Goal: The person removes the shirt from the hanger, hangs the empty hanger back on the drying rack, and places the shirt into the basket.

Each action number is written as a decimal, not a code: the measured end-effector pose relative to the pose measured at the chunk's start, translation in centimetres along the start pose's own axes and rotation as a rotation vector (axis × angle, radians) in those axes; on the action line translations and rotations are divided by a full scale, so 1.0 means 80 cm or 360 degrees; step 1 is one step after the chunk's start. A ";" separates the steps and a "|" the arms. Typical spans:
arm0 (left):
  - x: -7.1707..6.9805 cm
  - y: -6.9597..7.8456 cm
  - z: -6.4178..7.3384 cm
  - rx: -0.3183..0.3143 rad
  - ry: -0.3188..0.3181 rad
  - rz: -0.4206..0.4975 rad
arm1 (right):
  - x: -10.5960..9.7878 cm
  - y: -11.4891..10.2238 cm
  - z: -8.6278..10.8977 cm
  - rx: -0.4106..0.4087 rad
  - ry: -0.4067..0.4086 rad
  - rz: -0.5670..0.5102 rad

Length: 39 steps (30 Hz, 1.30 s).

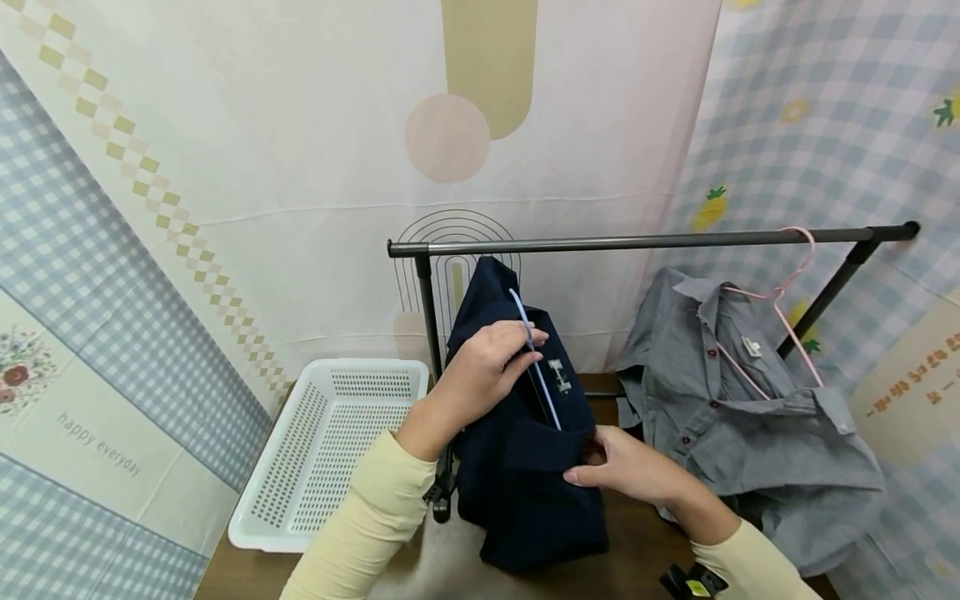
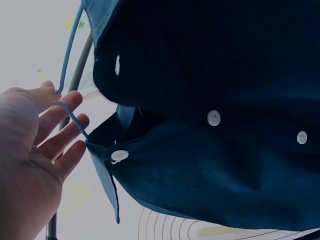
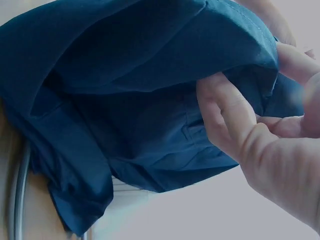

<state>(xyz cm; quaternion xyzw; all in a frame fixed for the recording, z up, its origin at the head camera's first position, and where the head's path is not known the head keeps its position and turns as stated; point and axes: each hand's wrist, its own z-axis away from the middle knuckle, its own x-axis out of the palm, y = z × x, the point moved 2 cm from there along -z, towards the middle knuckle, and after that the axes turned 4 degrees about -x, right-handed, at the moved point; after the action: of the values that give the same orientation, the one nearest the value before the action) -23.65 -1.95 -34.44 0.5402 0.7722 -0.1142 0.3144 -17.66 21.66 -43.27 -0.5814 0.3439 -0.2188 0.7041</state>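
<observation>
A navy shirt (image 1: 540, 517) with white buttons (image 2: 214, 118) hangs in front of me, with a light blue hanger (image 1: 552, 403) partly inside its neck opening. My left hand (image 1: 483, 367) pinches the hanger near its hook, between thumb and fingers, above the collar. In the left wrist view the thin blue hook (image 2: 66, 60) rises from that grip. My right hand (image 1: 633, 468) holds the shirt's edge at the right shoulder side, thumb outside and fingers under the cloth. The right wrist view shows those fingers (image 3: 230, 100) tucked beneath a fold. The hanger's lower part is hidden in the shirt.
A black clothes rail (image 1: 585, 244) crosses behind the shirt. On its right end a grey shirt (image 1: 750, 467) hangs from a pink hanger (image 1: 798, 265). A white perforated basket (image 1: 258, 508) stands at left, beside the rail's post (image 1: 429, 312). Patterned cloths cover the walls.
</observation>
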 end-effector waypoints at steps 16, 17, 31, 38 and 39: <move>0.020 0.007 0.002 -0.0005 -0.0032 -0.0223 | -0.023 0.010 0.026 0.0110 0.0062 0.0207; 0.022 0.007 0.002 -0.0010 -0.0027 -0.0233 | -0.026 0.010 0.028 0.0116 0.0071 0.0215; 0.038 0.004 -0.001 -0.0157 -0.0060 -0.0330 | -0.034 -0.009 0.042 0.0151 0.0593 0.0978; 0.045 0.003 -0.008 -0.0173 -0.0034 -0.0410 | -0.017 -0.035 0.045 0.0125 0.0678 0.1192; 0.046 0.004 -0.009 -0.0169 -0.0028 -0.0422 | -0.015 -0.036 0.044 0.0100 0.0715 0.1209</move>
<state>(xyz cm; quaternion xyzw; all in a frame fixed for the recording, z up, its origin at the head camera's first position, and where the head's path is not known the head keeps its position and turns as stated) -24.44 1.33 -36.03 0.4150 0.8390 -0.1187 0.3314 -15.58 24.21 -39.92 -0.3302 0.6708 -0.0759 0.6597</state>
